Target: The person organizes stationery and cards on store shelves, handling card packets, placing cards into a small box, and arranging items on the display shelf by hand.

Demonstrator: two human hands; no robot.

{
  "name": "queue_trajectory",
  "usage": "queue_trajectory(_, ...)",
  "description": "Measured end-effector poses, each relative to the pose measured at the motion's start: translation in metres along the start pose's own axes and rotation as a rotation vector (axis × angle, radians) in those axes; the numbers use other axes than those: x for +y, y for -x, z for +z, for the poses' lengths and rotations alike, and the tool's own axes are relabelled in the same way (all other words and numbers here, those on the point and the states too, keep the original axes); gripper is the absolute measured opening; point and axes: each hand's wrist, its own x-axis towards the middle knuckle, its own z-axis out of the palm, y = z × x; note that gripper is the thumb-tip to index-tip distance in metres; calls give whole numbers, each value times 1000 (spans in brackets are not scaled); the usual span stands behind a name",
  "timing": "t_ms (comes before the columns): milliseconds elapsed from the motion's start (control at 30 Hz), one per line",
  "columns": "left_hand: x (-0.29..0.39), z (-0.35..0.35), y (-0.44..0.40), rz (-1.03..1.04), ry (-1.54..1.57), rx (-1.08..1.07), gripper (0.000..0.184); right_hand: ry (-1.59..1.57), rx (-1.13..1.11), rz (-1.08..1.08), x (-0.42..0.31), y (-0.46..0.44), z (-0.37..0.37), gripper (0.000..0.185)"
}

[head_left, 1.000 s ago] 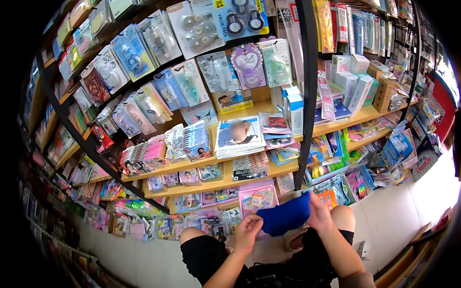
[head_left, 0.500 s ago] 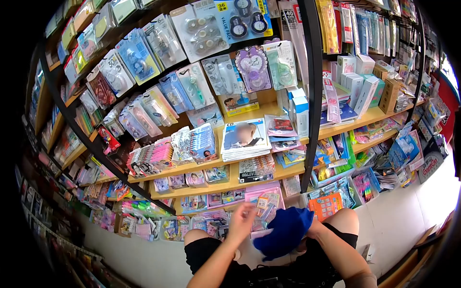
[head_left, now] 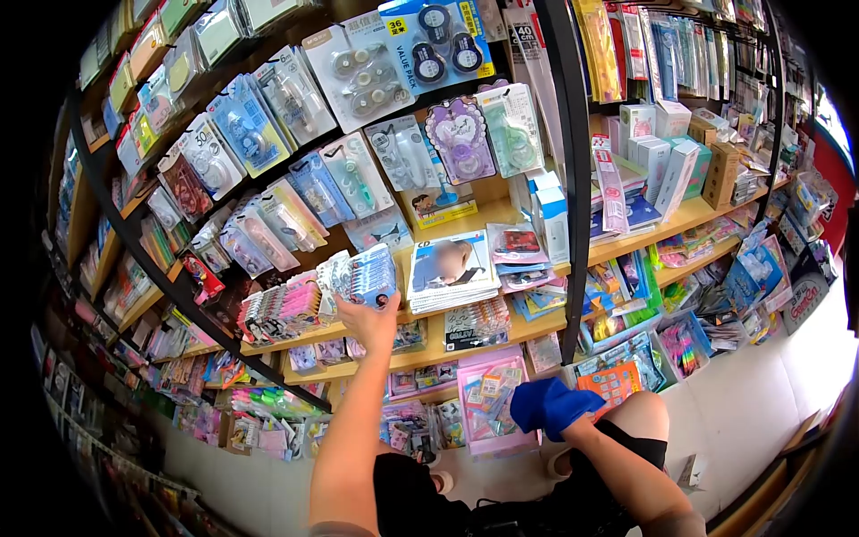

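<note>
Head view shows your left hand (head_left: 369, 324) at the pale wooden shelf (head_left: 492, 213), against the front of a row of blue-and-white, flat packaged goods (head_left: 370, 274), just left of the stacked, picture-covered CD booklets (head_left: 452, 268). Your right hand (head_left: 577, 429) carries a soft, royal-blue cloth (head_left: 548, 407), draped over its fingers, beside the pink, rectangular plastic tray (head_left: 508, 445). Both hands' fingers are mostly hidden, so I can't tell whether either grip is closed.

I read "36" and "VALUE PACK" on a blue-and-yellow blister card (head_left: 436, 45), "40 cm" on a tall clear packet (head_left: 526, 38), "30" on a white blister card (head_left: 210, 148), "CD" on a white booklet (head_left: 452, 268).
</note>
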Motion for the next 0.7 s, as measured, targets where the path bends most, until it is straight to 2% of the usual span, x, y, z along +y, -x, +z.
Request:
queue_trajectory(33, 6, 6, 1, -86, -21, -23, 110, 67, 112, 160, -33, -3, 8, 7)
queue_trajectory(100, 20, 9, 1, -226, -71, -25, 109, 126, 297, 271, -64, -7, 22, 5)
queue_trajectory(200, 28, 16, -6, -395, -135, -51, 106, 681, 412, 140, 4, 23, 13, 9)
queue_trajectory(267, 30, 13, -9, -427, -143, -68, 103, 936, 318, 149, 20, 28, 6, 11)
queue_trajectory(300, 29, 13, -7, -387, -124, -30, 100, 1005, 290, 147, 18, 27, 5, 13)
queue_trajectory(433, 21, 11, -10, -278, -6, 62, 95, 809, 261, 252, -10, 19, 4, 11)
queue_trajectory(500, 34, -8, -13, -219, 79, 101, 92, 835, 214, 230, -29, 10, 6, 11)
queue_trajectory(567, 38, -24, -9, -43, 267, 115, 87, 991, 166, 53, -41, 0, 6, 15)
queue_trajectory(600, 40, -35, -5, 50, 359, 123, 85, 949, 118, 14, -40, -4, 4, 15)
queue_trajectory(633, 47, -52, 9, 77, 613, -15, 81, 907, 70, -26, -37, -7, 3, 16)
queue_trajectory(700, 40, -74, 47, -1, 800, -321, 84, 960, 162, -145, -60, -18, 9, 25)
